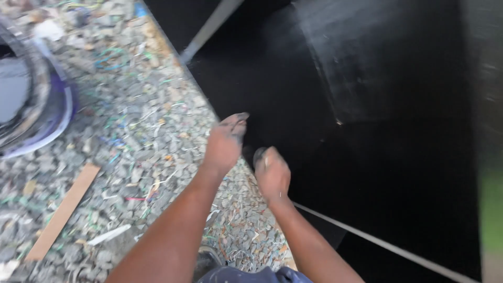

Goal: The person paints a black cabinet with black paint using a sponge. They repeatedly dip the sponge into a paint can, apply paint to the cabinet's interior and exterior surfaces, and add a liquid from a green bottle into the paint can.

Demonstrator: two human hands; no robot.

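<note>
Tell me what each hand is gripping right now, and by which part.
Cannot be told for sure. The left hand looks empty, fingers loosely extended over the black panel. The right hand is curled, possibly around something small and dark, but motion blur hides it.

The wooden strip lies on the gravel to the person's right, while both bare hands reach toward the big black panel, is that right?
Not quite. The head view shows the wooden strip on the gravel to the person's left, not the right. The rest holds: the left hand and right hand are bare and reach toward the big black panel.
</note>
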